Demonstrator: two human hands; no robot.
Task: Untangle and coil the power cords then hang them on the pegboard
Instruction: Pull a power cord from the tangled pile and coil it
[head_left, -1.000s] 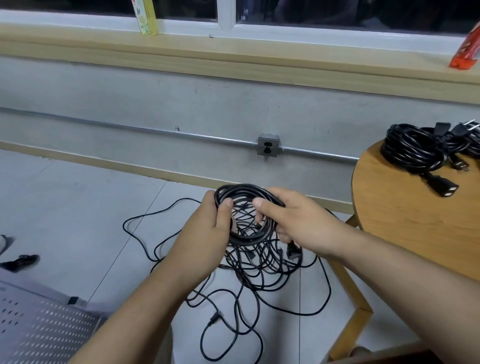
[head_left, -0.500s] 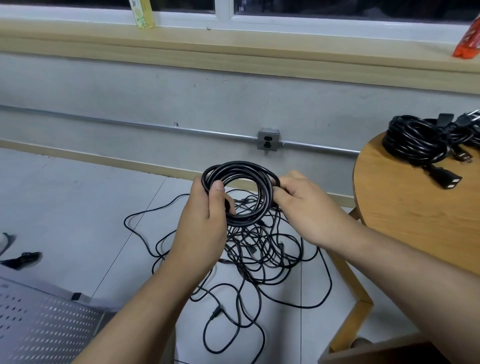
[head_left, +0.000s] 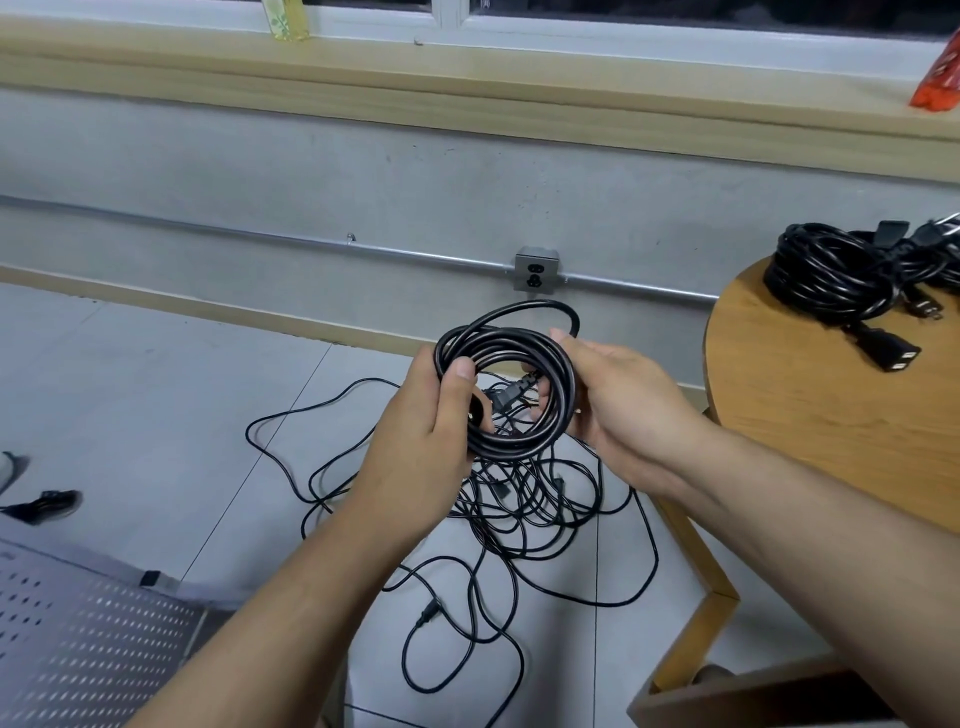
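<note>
So: left hand grips the coil on its left side, thumb pressed over the strands. Right hand holds the right side, thumb on top, fingertips curled thru the hole from behind. Coil's in mid-air btwn both, ring facing the person. One loop stands proud at the top by the right thumb, and a plug sits inside the ring. Straight below, on the floor, the other cords lie tangled. Pegboard, prob. the perforated panel, lies low and left, so the left hand's nearer. Hanging likely means tucking that loop, then swinging the coil down-left. Finished coils sit on the round table, far right.
</note>
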